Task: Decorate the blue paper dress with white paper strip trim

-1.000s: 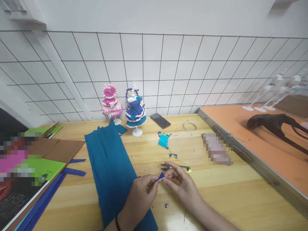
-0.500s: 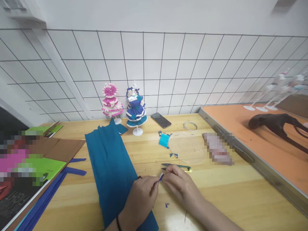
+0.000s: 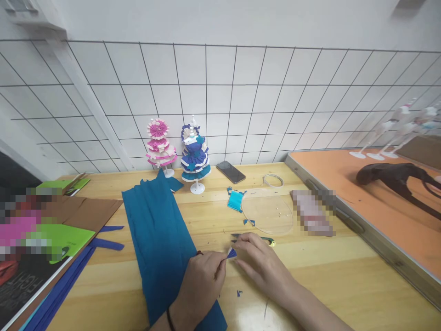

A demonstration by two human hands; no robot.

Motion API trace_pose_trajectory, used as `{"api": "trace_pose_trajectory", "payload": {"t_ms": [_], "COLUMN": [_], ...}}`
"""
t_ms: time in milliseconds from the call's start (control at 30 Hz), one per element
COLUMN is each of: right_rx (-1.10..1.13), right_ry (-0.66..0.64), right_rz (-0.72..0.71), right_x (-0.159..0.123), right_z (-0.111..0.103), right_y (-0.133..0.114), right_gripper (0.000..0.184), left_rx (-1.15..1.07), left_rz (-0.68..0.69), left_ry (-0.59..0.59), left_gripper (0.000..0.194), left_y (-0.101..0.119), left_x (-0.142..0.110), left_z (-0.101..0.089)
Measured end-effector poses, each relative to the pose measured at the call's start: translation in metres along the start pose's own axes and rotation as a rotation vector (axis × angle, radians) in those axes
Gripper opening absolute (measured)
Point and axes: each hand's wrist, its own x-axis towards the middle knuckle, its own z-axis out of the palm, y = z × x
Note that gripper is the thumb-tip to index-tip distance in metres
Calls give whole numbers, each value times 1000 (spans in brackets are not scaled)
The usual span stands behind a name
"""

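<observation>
Between thumb and forefinger my left hand point(image 3: 205, 278) pinches a small fan-shaped piece of blue and white paper point(image 3: 231, 253). My right hand point(image 3: 262, 262) is just to the right of it, thumb and fingers apart, with nothing seen between them. Behind my right fingertips lie thread snips point(image 3: 268, 241) with a yellow-green handle, partly covered by that hand. Beneath my left wrist runs a long teal sheet of crepe-like paper point(image 3: 160, 230). A small blue scrap point(image 3: 239, 293) lies on the wooden table in front of my hands.
A clear round disc point(image 3: 267, 211) with tiny beads and a bright turquoise thread card point(image 3: 235, 201) lie beyond my hands. Farther back are a phone point(image 3: 230, 171), a wire coil point(image 3: 273, 180) and dress-form figures point(image 3: 195, 158). Blue strips point(image 3: 69, 280) lie left; an orange tray point(image 3: 344, 184) stands right.
My right fingers have come off the small paper piece and spread apart. The piece now shows fanned out in my left pinch, which has barely moved.
</observation>
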Motion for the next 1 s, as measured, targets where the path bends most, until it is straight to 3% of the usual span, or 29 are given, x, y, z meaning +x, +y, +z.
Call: {"api": "trace_pose_trajectory", "payload": {"t_ms": [100, 467, 1000], "right_rx": [-5, -2, 40], "right_ry": [-55, -14, -44], "right_rz": [-36, -69, -35], "right_x": [0, 1, 1], "right_z": [4, 5, 3], "right_y": [-4, -6, -6], "right_gripper": [30, 13, 19], "left_rx": [20, 1, -48], "left_rz": [24, -14, 6], "left_ry": [-27, -81, -51], "left_gripper": [22, 16, 15], "left_y": [2, 3, 2], "left_x": [0, 1, 2], "left_z": [-1, -3, -3]}}
